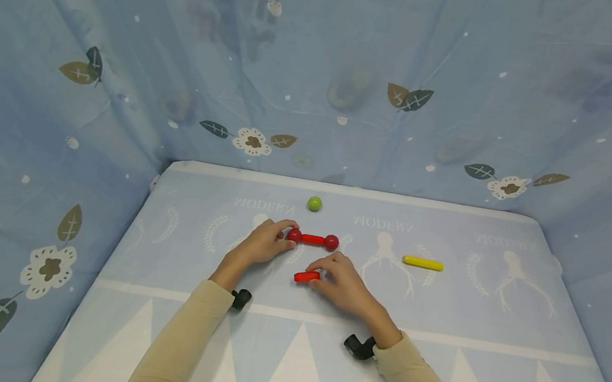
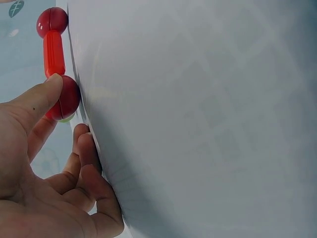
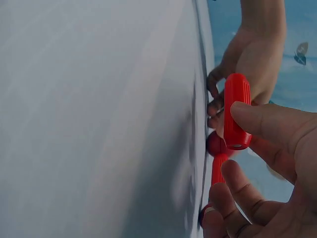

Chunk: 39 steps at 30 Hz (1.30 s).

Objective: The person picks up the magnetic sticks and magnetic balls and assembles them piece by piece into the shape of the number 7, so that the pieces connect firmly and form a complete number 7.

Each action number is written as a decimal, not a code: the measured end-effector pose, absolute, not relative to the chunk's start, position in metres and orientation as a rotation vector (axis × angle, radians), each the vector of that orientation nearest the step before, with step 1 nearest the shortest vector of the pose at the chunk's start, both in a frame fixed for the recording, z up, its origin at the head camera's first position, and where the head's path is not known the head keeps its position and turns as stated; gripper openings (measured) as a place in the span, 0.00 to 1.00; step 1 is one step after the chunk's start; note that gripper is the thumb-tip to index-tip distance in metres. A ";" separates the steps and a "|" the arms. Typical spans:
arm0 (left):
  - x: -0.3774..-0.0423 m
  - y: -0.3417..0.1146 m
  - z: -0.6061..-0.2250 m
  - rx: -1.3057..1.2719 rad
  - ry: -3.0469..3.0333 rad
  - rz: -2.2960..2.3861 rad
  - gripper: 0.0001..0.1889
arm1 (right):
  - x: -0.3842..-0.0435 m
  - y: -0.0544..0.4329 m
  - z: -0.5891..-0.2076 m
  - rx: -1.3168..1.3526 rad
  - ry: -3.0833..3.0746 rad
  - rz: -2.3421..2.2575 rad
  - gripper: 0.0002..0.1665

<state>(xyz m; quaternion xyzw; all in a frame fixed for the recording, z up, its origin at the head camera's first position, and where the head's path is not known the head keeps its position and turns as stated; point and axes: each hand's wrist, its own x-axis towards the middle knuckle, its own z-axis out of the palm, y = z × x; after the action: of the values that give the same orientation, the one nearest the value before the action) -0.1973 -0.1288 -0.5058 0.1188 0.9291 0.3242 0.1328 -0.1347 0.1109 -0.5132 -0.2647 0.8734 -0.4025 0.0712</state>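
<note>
Head view: left hand pinches the left glossy dark-red ball of a dumbbell with a bright-red plastic middle bar.
Loose rod: short, bright-red ridged plastic; pinched by right hand, on the person's side of the dumbbell, apart from it; long axes roughly parallel, left to right.
Right dark-red ball: unheld; right hand nearer.
Green ball: beyond dumbbell.
Yellow plastic rod: off right.
Containers: none seen.
</note>
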 end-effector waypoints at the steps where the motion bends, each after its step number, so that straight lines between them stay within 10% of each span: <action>1: -0.197 -0.129 -0.506 0.348 2.696 0.942 0.22 | -0.134 0.108 -0.514 -0.807 2.626 -1.203 0.14; 39: -0.198 -0.130 -0.507 0.392 2.709 0.936 0.22 | -0.129 0.088 -0.517 -0.849 2.595 -1.103 0.14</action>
<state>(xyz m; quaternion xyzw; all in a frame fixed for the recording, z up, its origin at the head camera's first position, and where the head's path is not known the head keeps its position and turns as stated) -0.1978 -0.1297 -0.5066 0.1344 0.9292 0.3211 0.1238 -0.1288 0.0883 -0.5171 -0.2869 0.8769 -0.3729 0.0984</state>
